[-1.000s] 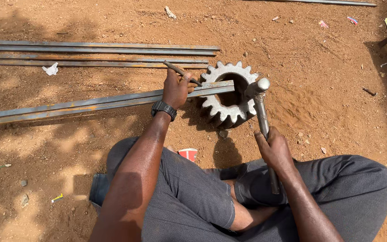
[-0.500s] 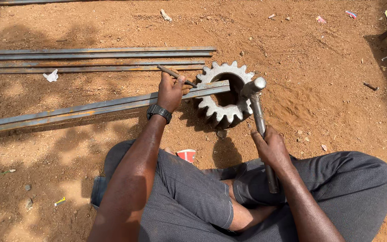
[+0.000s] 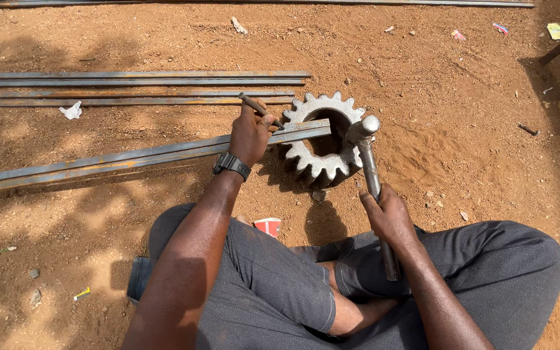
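Left hand: grips chisel on steel bar, across gear.
Right hand: clasps hammer.
Risk: glancing blow may strike knuckles; bar could slip.

Spare metal bars lie on the red dirt beside crumpled white paper.

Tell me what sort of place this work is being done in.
Probably an open-air metalworking yard: bare reddish dirt ground, long steel bars laid out on it, and a big toothed gear serving as a rest under an angle bar on the ground.
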